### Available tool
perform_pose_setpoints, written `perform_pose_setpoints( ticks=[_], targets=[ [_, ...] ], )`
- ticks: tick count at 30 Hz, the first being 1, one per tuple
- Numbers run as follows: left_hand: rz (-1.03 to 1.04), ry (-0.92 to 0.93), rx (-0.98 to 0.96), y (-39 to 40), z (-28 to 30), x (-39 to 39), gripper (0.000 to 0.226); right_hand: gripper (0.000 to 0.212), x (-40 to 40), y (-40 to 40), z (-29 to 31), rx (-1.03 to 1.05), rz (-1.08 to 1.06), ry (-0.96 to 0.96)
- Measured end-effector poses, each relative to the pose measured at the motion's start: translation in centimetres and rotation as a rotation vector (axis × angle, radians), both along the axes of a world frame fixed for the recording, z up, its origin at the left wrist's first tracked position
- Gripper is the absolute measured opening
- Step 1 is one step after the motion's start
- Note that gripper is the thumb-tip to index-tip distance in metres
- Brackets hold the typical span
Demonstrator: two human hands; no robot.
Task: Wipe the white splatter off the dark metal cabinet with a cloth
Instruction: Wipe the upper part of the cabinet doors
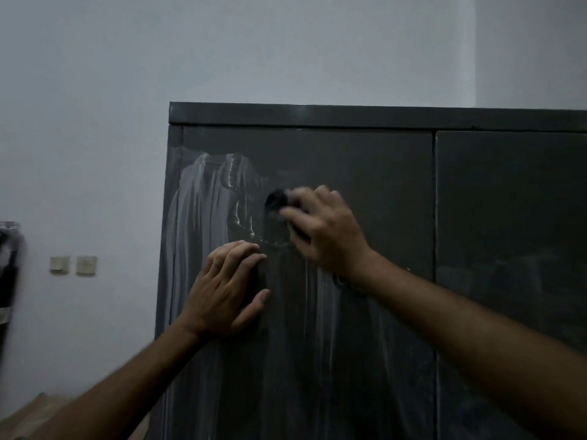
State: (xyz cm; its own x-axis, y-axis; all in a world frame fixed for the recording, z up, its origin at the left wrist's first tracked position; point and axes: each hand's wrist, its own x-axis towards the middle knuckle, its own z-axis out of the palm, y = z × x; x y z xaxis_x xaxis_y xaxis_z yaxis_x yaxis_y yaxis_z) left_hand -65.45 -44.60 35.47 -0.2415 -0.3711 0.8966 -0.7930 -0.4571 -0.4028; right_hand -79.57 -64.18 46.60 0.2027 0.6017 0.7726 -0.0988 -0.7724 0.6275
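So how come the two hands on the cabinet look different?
The right hand is higher up, while the left hand is lower. The right hand's fingers curl round a dark cloth; the left hand holds nothing. The left hand's fingers lie nearly straight against the cabinet door; the right hand looks blurred. Both are on the same door, near the white splatter.

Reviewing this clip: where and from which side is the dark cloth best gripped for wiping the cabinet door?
Grip the dark cloth across its back, coming straight at the door as the right hand does: bunched against the upright cabinet, only its outward face is reachable.
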Motion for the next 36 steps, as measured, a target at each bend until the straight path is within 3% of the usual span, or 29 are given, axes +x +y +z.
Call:
perform_pose_setpoints(
  ticks=[2, 3, 4, 7, 8, 9, 12, 14, 18, 19, 20, 23, 25, 26, 28, 30, 31, 34, 36],
  targets=[
    [0.017, -0.008, -0.012, 1.7, -0.1, 1.0, 0.063, 0.029, -0.7, -0.3, 0.2, -0.315, -0.055, 0.198],
    [0.032, -0.009, -0.015, 2.5, 0.0, 1.5, 0.064, 0.027, -0.9, -0.6, 1.5, -0.331, -0.066, 0.199],
    [0.053, -0.007, -0.011, 3.3, 0.1, 2.1, 0.066, 0.025, -0.9, -0.5, 2.9, -0.231, -0.052, 0.134],
    [0.094, 0.002, 0.04, 4.9, 0.1, 3.6, 0.074, 0.022, 0.0, 0.9, 4.9, 0.335, 0.048, -0.19],
    [0.099, -0.007, 0.054, 5.1, -0.1, 3.9, 0.076, 0.022, 0.7, 1.7, 4.1, 0.384, 0.066, -0.224],
    [0.098, -0.019, 0.064, 5.2, -0.3, 4.1, 0.077, 0.022, 1.5, 2.5, 2.7, 0.32, 0.061, -0.183],
    [0.07, -0.033, 0.073, 5.1, -0.6, 4.7, 0.078, 0.03, 2.0, 3.0, -0.5, -0.253, -0.051, 0.196],
    [0.066, -0.044, 0.077, 5.1, -0.7, 5.0, 0.078, 0.028, 1.4, 2.5, 1.7, -0.348, -0.083, 0.236],
    [0.044, -0.047, 0.075, 5.2, -0.7, 5.1, 0.076, 0.021, 1.9, 3.8, 4.9, 0.319, 0.031, -0.184],
    [0.027, -0.047, 0.072, 5.2, -0.8, 5.2, 0.075, 0.022, 2.5, 4.4, 4.0, 0.386, 0.042, -0.22],
    [0.005, -0.046, 0.072, 5.3, -0.7, 5.2, 0.073, 0.022, 3.2, 5.1, 2.6, 0.337, 0.038, -0.18],
    [-0.059, -0.045, 0.101, 5.8, -0.6, 5.7, 0.068, 0.027, 2.8, 5.3, 0.0, -0.22, -0.056, 0.221],
    [-0.065, -0.082, 0.128, 6.4, -0.4, 6.3, 0.068, 0.026, 1.9, 4.7, 2.6, -0.365, -0.128, 0.255],
    [-0.055, -0.104, 0.134, 6.5, -0.4, 6.6, 0.069, 0.023, 1.9, 4.5, 4.3, -0.281, -0.126, 0.159],
    [-0.043, -0.123, 0.126, 6.5, -0.3, 6.7, 0.071, 0.021, 2.2, 5.1, 6.5, 0.122, -0.058, -0.123],
    [-0.041, -0.118, 0.119, 6.4, -0.4, 6.7, 0.071, 0.022, 4.0, 6.6, 5.3, 0.386, -0.002, -0.264],
    [-0.039, -0.116, 0.123, 6.4, -0.5, 6.7, 0.071, 0.023, 4.9, 7.5, 3.9, 0.326, -0.004, -0.215],
    [-0.022, -0.132, 0.132, 6.4, -0.5, 7.0, 0.069, 0.027, 5.3, 8.1, 1.0, -0.309, -0.082, 0.212],
    [-0.015, -0.14, 0.129, 6.4, -0.5, 7.0, 0.069, 0.025, 4.6, 7.5, 3.6, -0.412, -0.121, 0.23]
  ],
)
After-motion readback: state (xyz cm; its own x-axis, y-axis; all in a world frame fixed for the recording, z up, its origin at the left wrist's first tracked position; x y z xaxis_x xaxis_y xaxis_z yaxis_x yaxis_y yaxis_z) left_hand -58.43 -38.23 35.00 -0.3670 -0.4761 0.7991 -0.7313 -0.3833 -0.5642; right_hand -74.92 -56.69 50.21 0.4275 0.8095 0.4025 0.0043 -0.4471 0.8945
